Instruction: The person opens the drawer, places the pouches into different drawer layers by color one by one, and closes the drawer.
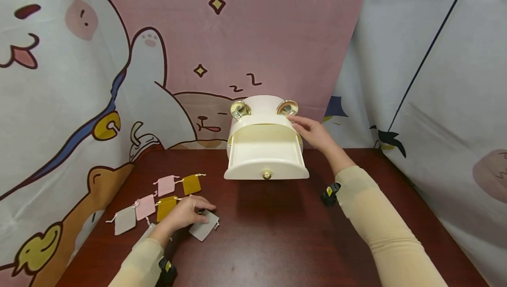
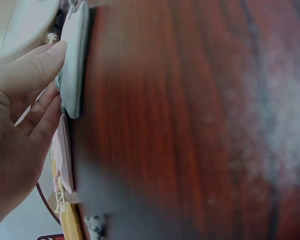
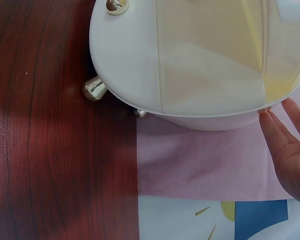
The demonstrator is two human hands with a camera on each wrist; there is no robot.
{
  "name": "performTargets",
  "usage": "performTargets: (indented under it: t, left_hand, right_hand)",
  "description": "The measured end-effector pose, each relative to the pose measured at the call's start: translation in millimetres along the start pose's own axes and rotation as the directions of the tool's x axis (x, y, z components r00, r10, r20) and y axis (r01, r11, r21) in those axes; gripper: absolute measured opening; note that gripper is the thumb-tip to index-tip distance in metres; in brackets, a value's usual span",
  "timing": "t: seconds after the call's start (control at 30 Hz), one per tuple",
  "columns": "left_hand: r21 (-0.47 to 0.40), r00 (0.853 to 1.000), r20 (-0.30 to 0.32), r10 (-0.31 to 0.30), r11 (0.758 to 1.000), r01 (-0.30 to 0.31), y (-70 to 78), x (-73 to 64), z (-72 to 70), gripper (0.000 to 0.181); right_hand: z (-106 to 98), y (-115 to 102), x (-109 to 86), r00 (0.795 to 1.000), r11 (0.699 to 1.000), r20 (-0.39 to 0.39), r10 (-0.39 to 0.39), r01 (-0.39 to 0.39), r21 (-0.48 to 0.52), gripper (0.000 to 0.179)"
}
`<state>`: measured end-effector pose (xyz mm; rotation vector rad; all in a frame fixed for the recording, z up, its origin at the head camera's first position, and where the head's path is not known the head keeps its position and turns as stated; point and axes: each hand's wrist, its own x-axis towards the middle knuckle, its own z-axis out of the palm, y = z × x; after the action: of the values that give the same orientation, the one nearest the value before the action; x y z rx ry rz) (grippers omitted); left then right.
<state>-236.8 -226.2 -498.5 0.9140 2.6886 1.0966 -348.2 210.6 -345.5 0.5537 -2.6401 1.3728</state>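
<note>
My left hand (image 1: 188,213) pinches a small grey drawstring pouch (image 1: 203,226) between thumb and fingers, low over the table. In the left wrist view the same pouch (image 2: 76,65) appears edge-on, with the thumb against it. A cream-white box (image 1: 263,108) with two gold-rimmed round knobs on top stands at the table's back. Its drawer (image 1: 245,169), which has a gold knob (image 1: 266,175), is pulled out and bare inside. My right hand (image 1: 313,133) touches the box's right side near the top, fingers fairly straight; the right wrist view shows fingertips (image 3: 267,117) at the rim.
Left on the dark wooden table (image 1: 277,247) lie pink pouches (image 1: 166,186), mustard pouches (image 1: 192,185) and another grey pouch (image 1: 125,220). One more grey pouch (image 1: 147,232) is partly behind the left wrist. A printed cloth (image 1: 277,36) hangs behind the box.
</note>
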Motion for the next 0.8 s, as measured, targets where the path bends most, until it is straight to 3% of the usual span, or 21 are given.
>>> performTargets:
  t: [0.5, 0.8]
  left_hand:
    - [-0.058, 0.999, 0.029, -0.024, 0.998, 0.025, -1.5, 3.1, -0.5, 0.026]
    - [-0.074, 0.999, 0.031, 0.037, 0.997, -0.035, -5.9, 6.0, 1.2, 0.018]
  right_hand:
    - [0.7, 2.0, 0.6, 1.000, 1.000, -0.005, 0.005, -0.005, 0.006, 0.044]
    - [0.3, 2.6, 0.8, 1.000, 1.000, -0.004, 0.009, -0.009, 0.009, 0.044]
